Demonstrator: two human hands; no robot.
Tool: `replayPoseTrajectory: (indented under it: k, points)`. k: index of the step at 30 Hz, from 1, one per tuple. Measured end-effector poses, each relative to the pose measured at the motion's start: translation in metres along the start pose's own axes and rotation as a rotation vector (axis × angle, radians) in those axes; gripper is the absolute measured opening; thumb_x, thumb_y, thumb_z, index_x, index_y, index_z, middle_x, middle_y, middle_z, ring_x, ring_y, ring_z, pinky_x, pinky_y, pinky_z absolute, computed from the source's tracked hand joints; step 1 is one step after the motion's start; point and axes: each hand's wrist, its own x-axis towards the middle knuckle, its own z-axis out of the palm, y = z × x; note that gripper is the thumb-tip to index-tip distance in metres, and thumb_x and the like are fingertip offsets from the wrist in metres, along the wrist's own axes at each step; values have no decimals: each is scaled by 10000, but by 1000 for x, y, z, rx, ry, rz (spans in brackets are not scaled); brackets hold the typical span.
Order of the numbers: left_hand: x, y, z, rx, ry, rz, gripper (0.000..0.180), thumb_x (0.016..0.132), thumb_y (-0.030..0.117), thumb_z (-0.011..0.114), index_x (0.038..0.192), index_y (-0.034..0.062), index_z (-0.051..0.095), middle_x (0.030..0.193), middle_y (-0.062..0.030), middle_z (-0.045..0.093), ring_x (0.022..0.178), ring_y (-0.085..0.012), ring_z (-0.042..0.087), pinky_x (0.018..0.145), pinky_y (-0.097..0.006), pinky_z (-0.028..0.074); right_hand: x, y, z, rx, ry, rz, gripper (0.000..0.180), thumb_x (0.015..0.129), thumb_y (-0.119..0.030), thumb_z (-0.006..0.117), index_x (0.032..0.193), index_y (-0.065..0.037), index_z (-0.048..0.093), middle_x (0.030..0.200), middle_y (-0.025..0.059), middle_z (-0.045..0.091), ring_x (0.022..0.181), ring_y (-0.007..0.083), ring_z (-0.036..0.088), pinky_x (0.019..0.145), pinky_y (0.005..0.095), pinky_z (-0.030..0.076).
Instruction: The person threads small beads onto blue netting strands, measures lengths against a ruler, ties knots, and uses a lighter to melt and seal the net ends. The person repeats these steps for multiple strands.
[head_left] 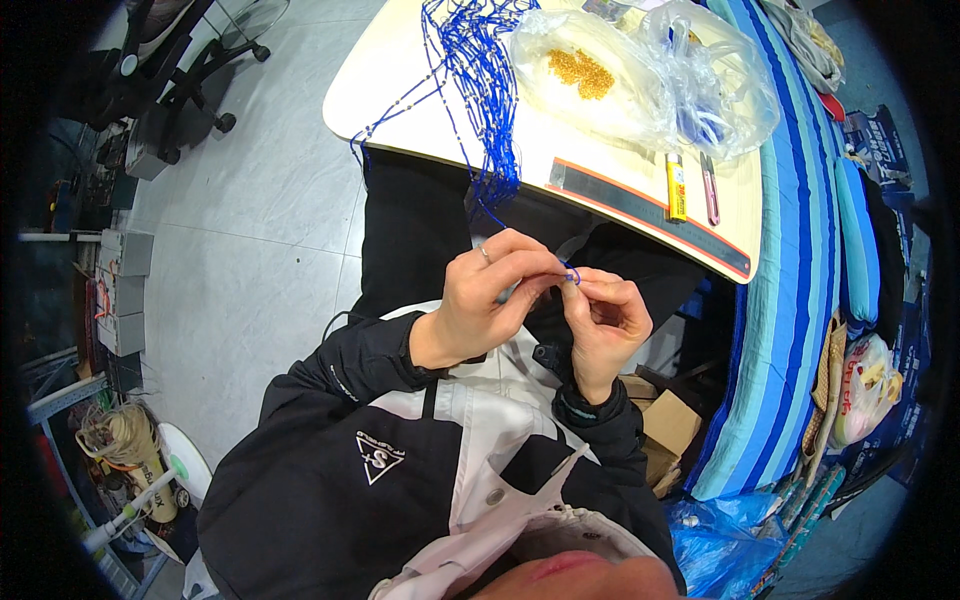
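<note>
Over my lap, the fingertips of my left hand (497,290) and my right hand (606,322) meet in a pinch. Between them is a small loop of blue cord (572,275), and both hands are closed on it. A ring sits on a finger of my left hand. Beyond my hands, a bundle of blue cords with small beads (485,100) drapes over the near edge of the pale table (385,90). One strand runs down from the bundle toward my left hand. My fingers hide the exact shape of the cord there.
A clear plastic bag with gold beads (580,73) lies on the table beside another clear bag (735,85). Near the front edge are a dark ruler (650,215), a yellow tube (676,188) and a pink-handled tool (710,190). A blue-striped bed (790,250) stands at right.
</note>
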Motion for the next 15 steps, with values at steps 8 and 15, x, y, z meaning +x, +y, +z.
replayPoseTrajectory:
  k: [8,15]
  points:
    - [4,-1,-4,-180,-45,-186,160,814,-132,618,927,-35,678,872,-108,645,708,-139,639,594,-232,507,1,0,0,-25,-20,-20,182,761,151,706,850,26,610,915,155,707,837,180,680,742,268,538]
    - [4,0,-5,-123,-44,-137,173,774,-106,689,918,-14,719,838,-105,677,712,-143,665,586,-227,515,0,-1,-1,-62,0,-11,173,752,145,714,829,25,614,902,152,708,840,185,682,742,274,541]
